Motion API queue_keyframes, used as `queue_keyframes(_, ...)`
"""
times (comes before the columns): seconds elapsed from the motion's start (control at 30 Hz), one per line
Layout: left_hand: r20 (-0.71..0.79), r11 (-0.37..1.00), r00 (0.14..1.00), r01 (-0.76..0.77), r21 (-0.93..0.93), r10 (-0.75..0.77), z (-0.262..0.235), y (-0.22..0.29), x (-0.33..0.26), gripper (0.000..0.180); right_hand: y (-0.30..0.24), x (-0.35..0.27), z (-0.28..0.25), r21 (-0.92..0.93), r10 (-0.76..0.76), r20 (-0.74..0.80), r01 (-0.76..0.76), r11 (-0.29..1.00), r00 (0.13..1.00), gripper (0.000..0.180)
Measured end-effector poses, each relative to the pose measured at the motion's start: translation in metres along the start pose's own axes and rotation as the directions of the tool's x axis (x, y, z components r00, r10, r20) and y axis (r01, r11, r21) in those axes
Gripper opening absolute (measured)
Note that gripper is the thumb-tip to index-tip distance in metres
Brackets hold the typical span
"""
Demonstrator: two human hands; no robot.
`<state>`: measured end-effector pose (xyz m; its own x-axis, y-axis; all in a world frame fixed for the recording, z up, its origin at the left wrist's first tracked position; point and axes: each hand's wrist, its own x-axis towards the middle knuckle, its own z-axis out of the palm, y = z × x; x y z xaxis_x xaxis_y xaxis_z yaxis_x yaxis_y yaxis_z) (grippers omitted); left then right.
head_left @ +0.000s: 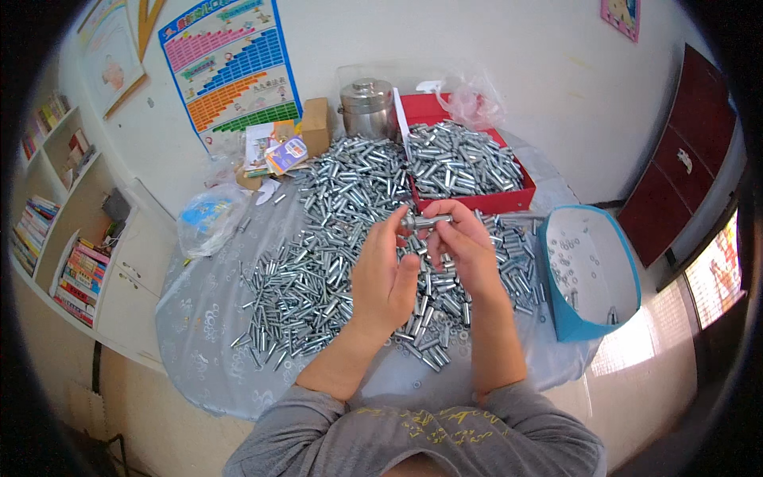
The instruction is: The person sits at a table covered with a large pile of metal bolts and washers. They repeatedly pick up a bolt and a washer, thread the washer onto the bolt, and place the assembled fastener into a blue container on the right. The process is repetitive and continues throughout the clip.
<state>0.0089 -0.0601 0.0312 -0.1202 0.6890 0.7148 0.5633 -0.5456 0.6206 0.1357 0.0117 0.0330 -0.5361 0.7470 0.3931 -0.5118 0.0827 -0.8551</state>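
My left hand (385,274) and my right hand (463,250) are raised together over a big heap of small silver metal sleeves and bolts (334,246) that covers the round table. Both hands pinch one short silver bolt piece (425,222) between their fingertips; the left fingers grip its left end, the right fingers hold its right part. The piece lies level, just above the heap.
A red tray (509,200) full of the same metal parts stands behind the hands. A blue-rimmed white bin (592,274) with washers is at the right. A steel pot (366,107), cardboard box (315,126) and plastic bags (205,219) sit at the back left.
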Motion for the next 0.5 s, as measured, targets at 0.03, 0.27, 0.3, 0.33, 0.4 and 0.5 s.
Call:
queue_keyframes(0.03, 0.003, 0.998, 1.000, 0.003, -0.064, -0.003, 0.002, -0.016, -0.004, 0.075, 0.008, 0.003, 0.011, 0.067, -0.031, -0.021, 0.033, 0.997, 0.999, 0.022)
queue_keyframes(0.27, -0.070, 0.982, 0.993, 0.081, -0.172, -0.094, 0.016, -0.035, -0.003, 0.112, 0.036, 0.012, 0.040, 0.021, -0.100, -0.157, 0.105, 0.994, 0.983, 0.016)
queue_keyframes(0.3, -0.108, 0.989, 0.992, 0.052, -0.136, -0.067, 0.018, -0.038, -0.004, 0.113, 0.035, 0.012, 0.041, -0.037, -0.088, -0.174, 0.082, 0.996, 0.981, 0.013)
queue_keyframes(0.33, -0.138, 0.970, 0.986, 0.062, -0.233, -0.096, 0.024, -0.038, -0.005, 0.109, 0.043, 0.016, 0.037, -0.128, -0.132, -0.143, 0.113, 0.985, 0.981, 0.008)
queue_keyframes(0.4, -0.149, 0.956, 0.976, 0.117, -0.268, -0.161, 0.028, -0.034, -0.005, 0.109, 0.047, 0.016, 0.031, -0.126, -0.097, -0.083, 0.086, 0.988, 0.992, 0.008)
queue_keyframes(0.5, -0.177, 0.948, 0.962, 0.155, -0.279, -0.210, 0.032, -0.038, -0.005, 0.104, 0.048, 0.017, 0.020, -0.276, -0.059, -0.025, 0.050, 0.960, 0.998, 0.013)
